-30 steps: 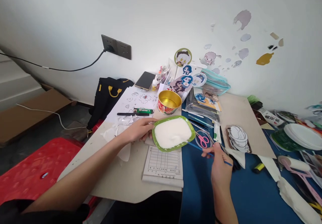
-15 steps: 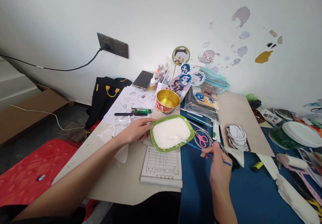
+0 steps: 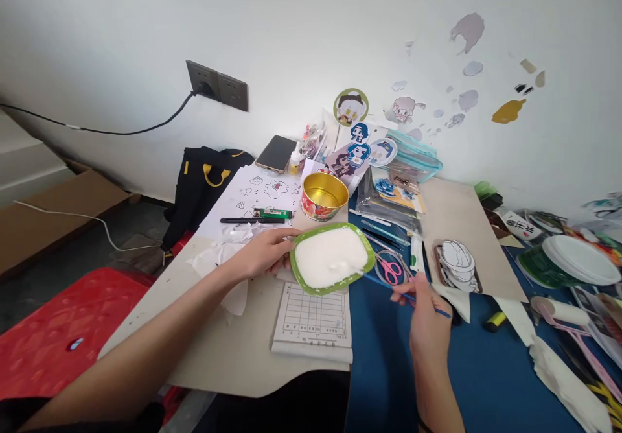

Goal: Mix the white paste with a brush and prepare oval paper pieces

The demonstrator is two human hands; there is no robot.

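Note:
My left hand (image 3: 267, 251) grips the left edge of a green oval tray (image 3: 302, 282), its thumb near the rim and the other fingers partly hidden underneath. A thick white paste (image 3: 328, 255) fills the tray, with a small raised lump near its lower right. In my right hand (image 3: 424, 303) is a thin blue stick (image 3: 379, 281), pinched between thumb and fingers. The stick's far tip meets the tray's right rim or the paste there; I cannot tell which. Just behind the tray stands a round tin (image 3: 324, 196) with a gold inside. Below the tray lies a printed form pad (image 3: 313, 323).
Pink scissors (image 3: 390, 269) lie right of the tray. A black pen (image 3: 253, 220) and crumpled tissue (image 3: 208, 258) are at the left. A phone (image 3: 276, 153) rests near the wall. Further right stand a white-lidded tub (image 3: 568, 261) and a lint roller (image 3: 564, 311).
My right hand has shifted slightly right with the blue stick. The left hand and tray look unmoved.

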